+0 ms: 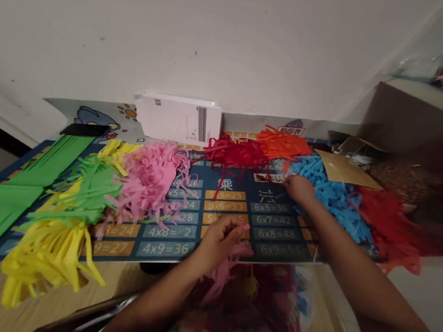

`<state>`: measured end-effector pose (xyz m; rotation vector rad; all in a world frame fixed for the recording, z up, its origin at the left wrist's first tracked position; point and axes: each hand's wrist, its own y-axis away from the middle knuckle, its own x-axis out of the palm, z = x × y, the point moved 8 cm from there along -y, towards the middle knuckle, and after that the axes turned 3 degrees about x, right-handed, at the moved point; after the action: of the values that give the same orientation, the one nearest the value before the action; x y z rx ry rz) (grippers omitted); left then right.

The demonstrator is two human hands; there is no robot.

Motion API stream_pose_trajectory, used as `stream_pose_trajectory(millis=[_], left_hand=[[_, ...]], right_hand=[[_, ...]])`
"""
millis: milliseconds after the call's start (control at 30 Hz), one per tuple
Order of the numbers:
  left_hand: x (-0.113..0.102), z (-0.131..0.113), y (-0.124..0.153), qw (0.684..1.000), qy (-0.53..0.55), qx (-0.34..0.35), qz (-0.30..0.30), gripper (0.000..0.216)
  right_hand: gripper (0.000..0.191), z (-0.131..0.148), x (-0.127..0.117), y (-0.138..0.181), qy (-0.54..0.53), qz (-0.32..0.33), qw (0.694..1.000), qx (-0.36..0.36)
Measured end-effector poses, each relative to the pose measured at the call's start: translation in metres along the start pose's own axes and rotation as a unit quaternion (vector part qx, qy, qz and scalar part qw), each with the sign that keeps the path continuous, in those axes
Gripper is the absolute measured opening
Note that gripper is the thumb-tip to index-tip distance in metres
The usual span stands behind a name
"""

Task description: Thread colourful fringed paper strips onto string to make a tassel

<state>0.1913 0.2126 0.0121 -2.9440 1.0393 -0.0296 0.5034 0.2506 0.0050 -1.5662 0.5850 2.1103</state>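
Note:
My left hand (220, 239) is closed in a pinch near the front edge of the mat. Between its fingers is a pink fringed paper strip (225, 271), whose cut ends hang down over my lap. Farther back on the right, my right hand (300, 191) has its fingers curled together beside a small clear plastic piece (282, 165). What those fingertips hold, if anything, is hidden. Close to this hand are blue fringed paper (330, 195), red fringed paper (240, 155) and orange fringed paper (282, 143).
A multiplication-table mat (168, 231) covers the table. To the left lie pink paper fringe (151, 180), yellow paper fringe (50, 254) and long green paper (15, 195). A black phone (85, 130) and white package (179, 120) are at the back. A brown envelope (346, 170) lies right.

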Motion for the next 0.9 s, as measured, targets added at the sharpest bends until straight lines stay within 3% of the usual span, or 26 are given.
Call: stream_pose_trajectory(millis=[167,300,400,467,600,700,900], left_hand=[[-0.004,0.002,0.002,0.998,0.059,-0.027,-0.017,0.042],[-0.002,0.001,0.002,0.996,0.074,-0.035,-0.019,0.041],[-0.002,-0.001,0.000,0.999,0.031,0.000,-0.024,0.034],[-0.003,-0.003,0.000,0.999,-0.016,0.032,-0.030,0.027],[-0.001,-0.006,0.001,0.991,-0.098,0.083,-0.034,0.018],[0.001,-0.013,0.002,0.981,-0.150,0.118,-0.028,0.018],[0.007,-0.030,0.006,0.937,-0.287,0.198,0.014,0.020]], right_hand=[[0.015,0.016,-0.032,0.054,-0.147,-0.073,0.985,-0.053],[0.018,0.047,-0.017,0.133,-0.326,-0.051,0.936,-0.120],[0.021,0.060,0.021,0.173,-0.542,0.021,0.839,-0.048],[0.021,0.062,0.041,0.185,-0.631,0.032,0.775,0.014],[0.025,0.059,0.056,0.191,-0.709,0.014,0.702,0.067],[0.023,0.053,0.058,0.192,-0.707,0.015,0.704,0.065],[0.017,0.050,0.049,0.198,-0.615,0.008,0.788,0.007]])
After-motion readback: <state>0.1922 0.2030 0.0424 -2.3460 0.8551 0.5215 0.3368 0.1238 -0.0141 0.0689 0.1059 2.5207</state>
